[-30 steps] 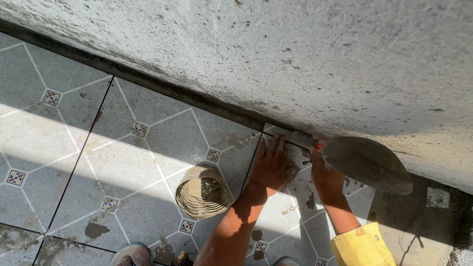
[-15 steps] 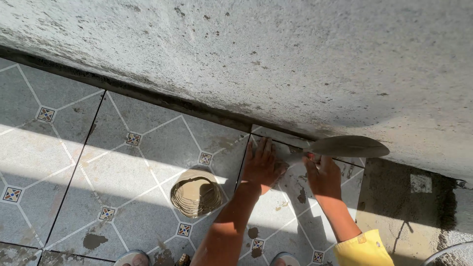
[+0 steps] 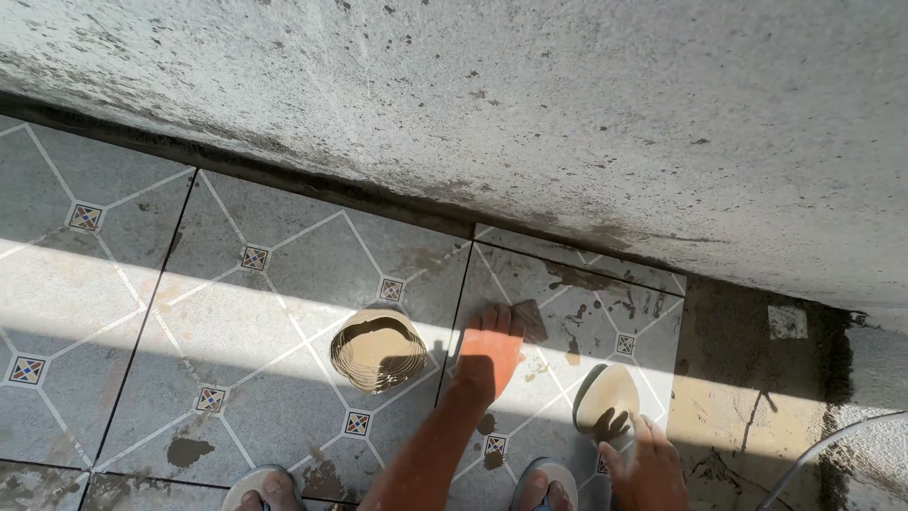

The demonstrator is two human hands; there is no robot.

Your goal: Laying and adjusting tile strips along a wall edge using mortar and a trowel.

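The right hand (image 3: 648, 468) has drawn back from the wall and now grips the grey steel trowel (image 3: 605, 399) low over the grey patterned floor tile (image 3: 567, 322); earlier the blade was raised near the wall base. The left hand (image 3: 490, 352) stays flat, fingers spread, pressing the tile, holding nothing. The round mortar-caked bowl (image 3: 378, 348) sits just left.
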